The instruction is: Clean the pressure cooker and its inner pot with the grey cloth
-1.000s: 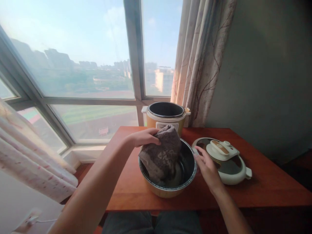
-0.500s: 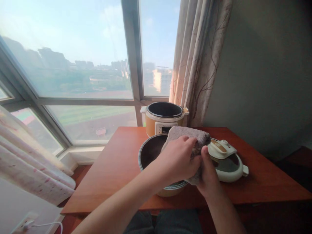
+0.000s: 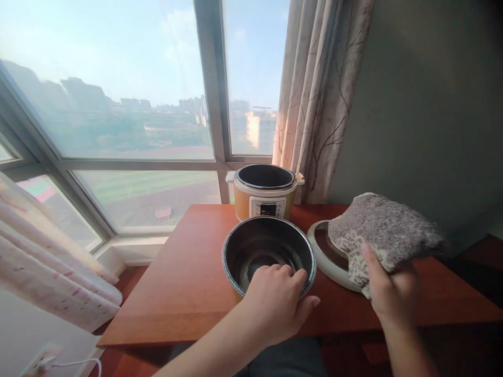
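Note:
A grey, fluffy cloth [image 3: 387,228] is bunched in my right hand [image 3: 395,293], its thumb pressed on top and its far end hanging loose to the right. Beneath it the cloth covers much of the round cooker lid [image 3: 320,256]. My left hand [image 3: 275,301] is at the near right rim of the dark inner pot [image 3: 236,251], fingers curled over the edge and thumb outside. A pale ring marks the inside of the pot. Part of its near rim is hidden by my left hand.
Behind the pot stands the yellow and white rice cooker [image 3: 243,201], uncovered, with its control panel facing me. Everything rests on a reddish wooden table [image 3: 173,283]. A window and a curtain [image 3: 314,94] are behind it, and a plugged-in cord [image 3: 74,361] is at lower left.
My right hand has carried the cloth right, from beside the pot to over the lid. My left hand has left the cloth and moved down to the pot's near rim.

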{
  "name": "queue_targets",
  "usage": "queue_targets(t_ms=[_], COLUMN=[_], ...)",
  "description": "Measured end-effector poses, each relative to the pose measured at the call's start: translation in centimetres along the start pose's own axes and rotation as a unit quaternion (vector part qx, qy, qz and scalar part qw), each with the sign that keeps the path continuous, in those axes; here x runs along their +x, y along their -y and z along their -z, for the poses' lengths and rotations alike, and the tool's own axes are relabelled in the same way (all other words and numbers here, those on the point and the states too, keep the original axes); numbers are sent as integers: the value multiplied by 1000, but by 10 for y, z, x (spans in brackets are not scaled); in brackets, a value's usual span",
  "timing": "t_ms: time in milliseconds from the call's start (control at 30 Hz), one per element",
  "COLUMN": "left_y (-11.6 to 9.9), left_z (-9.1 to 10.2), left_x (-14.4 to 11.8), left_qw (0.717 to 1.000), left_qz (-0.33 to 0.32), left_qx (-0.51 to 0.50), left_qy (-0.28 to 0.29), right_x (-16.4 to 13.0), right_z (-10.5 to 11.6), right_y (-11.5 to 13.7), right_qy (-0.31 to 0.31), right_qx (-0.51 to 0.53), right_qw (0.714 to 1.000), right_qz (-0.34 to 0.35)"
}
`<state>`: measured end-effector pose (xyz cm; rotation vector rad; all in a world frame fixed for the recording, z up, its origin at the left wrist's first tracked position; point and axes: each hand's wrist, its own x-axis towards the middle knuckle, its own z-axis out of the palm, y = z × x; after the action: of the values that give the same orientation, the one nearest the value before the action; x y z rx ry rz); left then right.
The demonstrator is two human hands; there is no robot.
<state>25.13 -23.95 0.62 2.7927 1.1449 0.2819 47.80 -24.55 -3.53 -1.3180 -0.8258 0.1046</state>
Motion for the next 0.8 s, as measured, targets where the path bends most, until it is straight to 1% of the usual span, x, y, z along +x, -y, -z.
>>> queue_targets(t_ms=[33, 67, 100, 200, 233, 300, 400, 500, 567, 633, 733, 800], left_y=[-1, -2, -2, -3, -4, -3, -1, 6, 10, 13, 15, 16], left_z=[-5, -9, -13, -20, -21, -19, -12, -9, -12, -17, -26, -30], left_x=[-1, -2, -3, -3, -3, -6, -15, -28, -37, -45, -53, -57], left_qw=[1000, 1000, 999, 998, 998, 998, 998, 999, 998, 996, 989, 983], left_qz=[0, -1, -1, 5, 5, 6, 15, 34, 42, 44, 40, 35], left_qx=[7, 14, 22, 48, 52, 52, 48, 29, 8, -15, -49, -67], left_qy=[11, 21, 30, 35, 34, 32, 27, 1, -36, -78, -134, -165], right_x=[-3, -9, -16, -46, -56, -74, -91, -103, -113, -122, -130, -132], right_z=[3, 4, 4, -6, -10, -16, -16, -12, -14, -21, -35, -43], right_y=[-5, -10, -16, -33, -39, -46, -50, -46, -39, -28, -7, 6], right_qy=[25, 54, 85, 186, 210, 231, 228, 233, 224, 201, 171, 166], right_qx=[-64, -108, -126, -127, -117, -101, -97, -97, -109, -127, -135, -131], right_qw=[997, 991, 986, 972, 969, 965, 965, 959, 954, 951, 955, 957], right_qz=[32, 51, 60, 63, 63, 68, 89, 130, 166, 195, 203, 197])
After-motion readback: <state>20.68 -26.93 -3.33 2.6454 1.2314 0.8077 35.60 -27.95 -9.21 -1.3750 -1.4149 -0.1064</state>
